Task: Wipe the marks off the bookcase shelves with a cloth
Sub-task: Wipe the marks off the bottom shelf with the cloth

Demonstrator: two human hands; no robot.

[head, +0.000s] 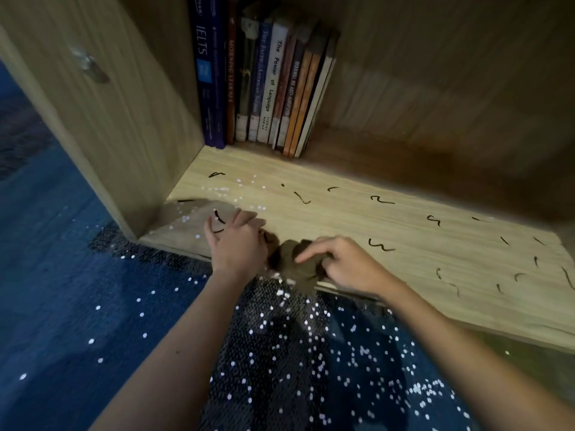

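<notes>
The light wooden shelf (342, 219) of the bookcase carries several short black marks, such as one squiggle (381, 245) just right of my hands and others spread toward the right end (516, 276). A crumpled brown-grey cloth (291, 259) lies at the shelf's front edge. My left hand (236, 244) grips the cloth's left side with curled fingers. My right hand (345, 265) pinches its right side, fingers bent over it. A few marks (218, 216) show just beyond my left hand, in a greyer patch of the shelf's left corner.
A row of upright books (267, 85) stands at the back left of the shelf, against the bookcase's side panel (124, 98). Dark sequined fabric (295, 353) covers my lap below the shelf edge. Blue floor (62, 290) lies to the left.
</notes>
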